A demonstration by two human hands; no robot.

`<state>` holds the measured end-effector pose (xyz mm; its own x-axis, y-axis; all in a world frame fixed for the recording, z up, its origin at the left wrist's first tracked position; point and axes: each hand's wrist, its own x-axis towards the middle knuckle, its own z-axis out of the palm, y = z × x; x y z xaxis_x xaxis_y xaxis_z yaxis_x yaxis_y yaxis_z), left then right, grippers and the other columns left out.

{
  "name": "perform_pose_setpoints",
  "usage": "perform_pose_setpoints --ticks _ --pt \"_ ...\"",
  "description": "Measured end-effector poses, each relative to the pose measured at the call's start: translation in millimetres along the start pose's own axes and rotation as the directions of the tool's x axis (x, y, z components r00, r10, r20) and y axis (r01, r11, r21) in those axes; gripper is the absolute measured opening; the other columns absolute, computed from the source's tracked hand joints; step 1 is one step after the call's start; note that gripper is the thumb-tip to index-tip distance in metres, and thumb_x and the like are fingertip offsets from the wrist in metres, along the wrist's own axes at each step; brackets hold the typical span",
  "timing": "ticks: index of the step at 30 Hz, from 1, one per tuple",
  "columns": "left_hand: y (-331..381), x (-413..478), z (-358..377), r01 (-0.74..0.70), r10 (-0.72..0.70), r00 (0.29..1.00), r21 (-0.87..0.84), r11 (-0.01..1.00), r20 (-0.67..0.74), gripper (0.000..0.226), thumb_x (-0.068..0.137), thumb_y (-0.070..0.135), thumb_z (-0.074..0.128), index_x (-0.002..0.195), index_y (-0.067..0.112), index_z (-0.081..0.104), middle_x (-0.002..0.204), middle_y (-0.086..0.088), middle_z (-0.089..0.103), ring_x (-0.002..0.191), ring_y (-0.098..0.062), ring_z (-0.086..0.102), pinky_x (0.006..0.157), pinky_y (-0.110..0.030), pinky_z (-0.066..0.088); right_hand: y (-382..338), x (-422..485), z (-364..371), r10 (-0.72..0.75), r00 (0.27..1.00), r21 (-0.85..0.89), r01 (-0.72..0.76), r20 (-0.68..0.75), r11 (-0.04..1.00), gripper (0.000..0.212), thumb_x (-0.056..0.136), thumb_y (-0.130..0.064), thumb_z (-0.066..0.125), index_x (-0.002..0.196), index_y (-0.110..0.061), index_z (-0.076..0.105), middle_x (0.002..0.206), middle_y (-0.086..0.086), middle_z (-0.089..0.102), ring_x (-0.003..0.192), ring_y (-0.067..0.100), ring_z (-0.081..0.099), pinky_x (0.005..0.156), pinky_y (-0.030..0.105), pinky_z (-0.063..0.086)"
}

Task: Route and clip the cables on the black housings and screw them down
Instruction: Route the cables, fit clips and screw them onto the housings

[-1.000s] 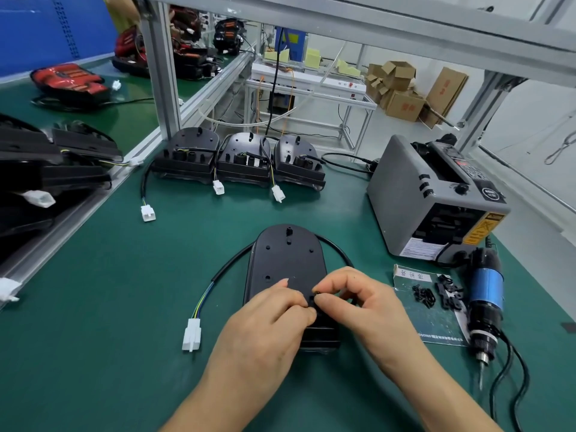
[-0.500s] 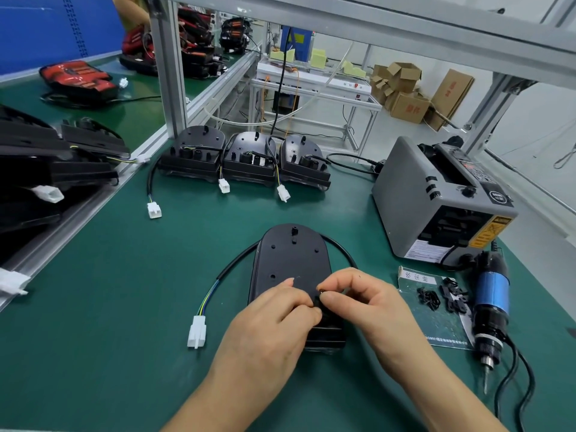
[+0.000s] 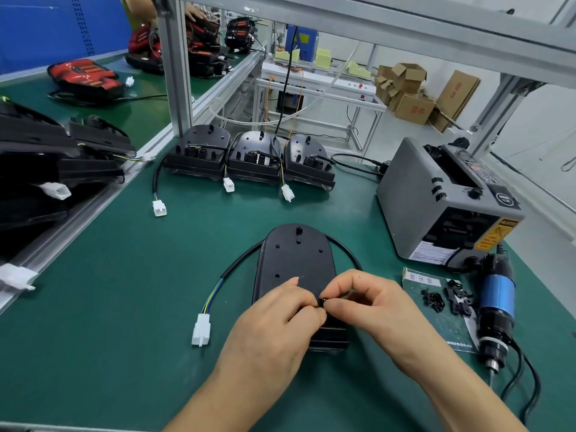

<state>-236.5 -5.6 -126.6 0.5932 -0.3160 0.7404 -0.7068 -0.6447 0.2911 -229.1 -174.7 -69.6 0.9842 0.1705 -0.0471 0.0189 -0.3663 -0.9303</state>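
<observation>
The black housing (image 3: 296, 275) lies flat on the green mat (image 3: 109, 307), near centre, rounded end pointing far. Its black cable (image 3: 240, 266) loops around the far end from the right side to the left and ends in a white connector (image 3: 201, 330) on the mat, left of the housing.

Both hands meet over the near half of the housing. The right hand (image 3: 374, 304) pinches a small black part (image 3: 322, 302) between thumb and forefinger. The left hand (image 3: 274, 325), fingers curled, pinches the same part from the left. What the part is cannot be told.

Three more housings (image 3: 249, 160) stand in a row at the far edge. A grey tape dispenser (image 3: 436, 207) sits far right. An electric screwdriver (image 3: 495, 307) lies near right, just beside loose black clips (image 3: 445, 299) on a card.
</observation>
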Motion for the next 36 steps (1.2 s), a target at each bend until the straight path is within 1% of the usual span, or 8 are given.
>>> perform_pose_setpoints --ticks 5,8,11,19,28,32,34,36 --pt "-0.3 -1.0 1.5 0.008 -0.008 1.000 0.009 1.000 0.000 0.020 0.083 -0.001 0.052 0.084 0.007 0.070 0.082 -0.004 0.062 0.071 -0.021 0.057 0.099 -0.035 0.047 -7.2 2.3 -1.3 0.073 0.997 0.003 -0.073 0.023 0.997 0.016 0.078 -0.007 0.073 0.071 -0.021 0.070 0.072 -0.006 0.067 0.067 0.005 0.058 0.067 0.014 0.046" --pt "0.1 -1.2 2.3 0.012 -0.012 1.000 0.020 1.000 0.002 0.019 0.084 -0.002 0.052 0.083 0.006 0.070 0.082 -0.005 0.061 0.070 -0.022 0.056 0.098 -0.037 0.048 -13.9 7.5 -3.8 0.122 0.990 -0.013 -0.122 0.070 0.992 0.015 0.077 -0.003 0.071 0.071 -0.017 0.068 0.072 -0.004 0.067 0.069 0.007 0.059 0.068 0.016 0.047" --pt "0.7 -1.4 2.6 0.013 -0.014 1.000 0.039 0.999 0.009 0.019 0.083 -0.002 0.052 0.081 0.005 0.069 0.080 -0.006 0.060 0.068 -0.022 0.055 0.098 -0.037 0.048 -22.2 13.5 -8.2 0.183 0.974 -0.101 -0.171 0.135 0.980 0.012 0.076 -0.004 0.072 0.079 -0.014 0.066 0.078 0.001 0.067 0.072 0.009 0.060 0.073 0.022 0.049" --pt "1.6 -0.5 0.7 0.013 -0.015 0.999 0.053 0.998 0.029 0.020 0.087 -0.001 0.050 0.082 0.004 0.068 0.080 -0.005 0.058 0.070 -0.021 0.053 0.104 -0.035 0.044 -34.4 27.1 -18.5 0.278 0.930 -0.371 -0.176 0.240 0.912 0.004 0.079 -0.016 0.073 0.081 -0.020 0.072 0.076 -0.008 0.070 0.070 0.000 0.062 0.076 0.020 0.051" --pt "0.2 -1.3 2.6 0.012 -0.013 0.999 0.029 1.000 0.029 0.019 0.085 -0.002 0.049 0.081 0.005 0.067 0.081 -0.005 0.059 0.070 -0.021 0.054 0.105 -0.034 0.043 -31.6 25.1 -17.5 0.245 0.930 -0.257 -0.174 0.274 0.951 0.009 0.079 -0.009 0.071 0.074 -0.016 0.068 0.068 -0.007 0.064 0.062 0.003 0.055 0.064 0.014 0.046" --pt "-0.5 2.2 -2.6 0.020 -0.015 0.999 -0.100 0.995 0.052 0.013 0.084 -0.001 0.057 0.083 0.007 0.067 0.084 -0.003 0.060 0.075 -0.021 0.057 0.102 -0.036 0.044 -29.5 25.2 -17.4 0.214 0.941 -0.283 -0.137 0.262 0.949 0.012 0.080 -0.011 0.072 0.072 -0.019 0.068 0.065 -0.010 0.063 0.060 0.002 0.054 0.063 0.013 0.046" --pt "-2.0 6.9 -12.5 0.144 -0.134 0.989 -0.237 0.961 0.058 0.008 0.088 0.015 0.059 0.088 0.012 0.067 0.090 0.004 0.060 0.085 -0.016 0.058 0.101 -0.025 0.041 -27.4 25.0 -17.6 0.207 0.939 -0.260 -0.135 0.274 0.956 0.013 0.081 -0.011 0.071 0.071 -0.019 0.067 0.064 -0.011 0.062 0.060 0.002 0.054 0.063 0.013 0.045" --pt "-5.7 14.7 -25.8 0.369 -0.365 0.927 -0.355 0.859 0.082 0.015 0.089 0.030 0.053 0.088 0.020 0.066 0.092 0.015 0.060 0.093 -0.006 0.057 0.090 -0.014 0.039 -24.9 24.7 -18.9 0.205 0.936 -0.250 -0.134 0.286 0.959 0.013 0.081 -0.012 0.070 0.071 -0.020 0.066 0.064 -0.013 0.062 0.060 0.001 0.053 0.063 0.012 0.044"
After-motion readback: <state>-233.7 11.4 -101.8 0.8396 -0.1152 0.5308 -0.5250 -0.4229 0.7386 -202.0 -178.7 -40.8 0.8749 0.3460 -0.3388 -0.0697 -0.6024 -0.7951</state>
